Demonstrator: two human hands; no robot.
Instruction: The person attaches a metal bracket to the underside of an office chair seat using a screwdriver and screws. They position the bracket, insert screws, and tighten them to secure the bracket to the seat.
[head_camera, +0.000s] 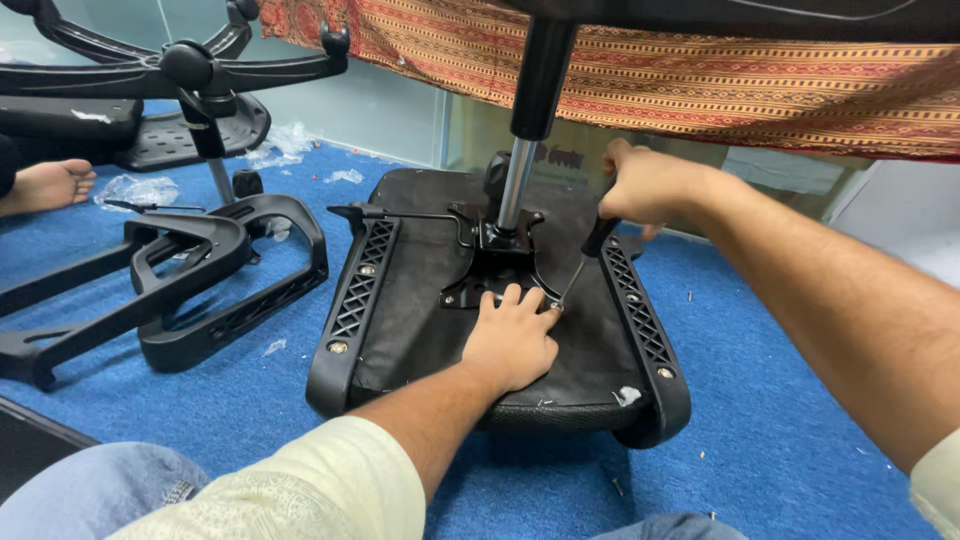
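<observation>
Driving a screw is the step in hand, as far as I can judge: the right hand is closed around the black handle of a screwdriver, whose thin shaft slants down and leftward from that grip to a tip at the edge of the metal plate. The left hand lies flat, fingers spread, pressing on the upturned seat just below the tip, its fingertips touching the plate's near edge; it grasps nothing. The seat rests underside up on the blue carpet, with the gas cylinder rising from the plate just left of the right fist. Whether the screw is seated I cannot tell; it is too small. The next move likely calls for steady downward pressure along the shaft while turning, the flat palm keeping the seat from shifting.
</observation>
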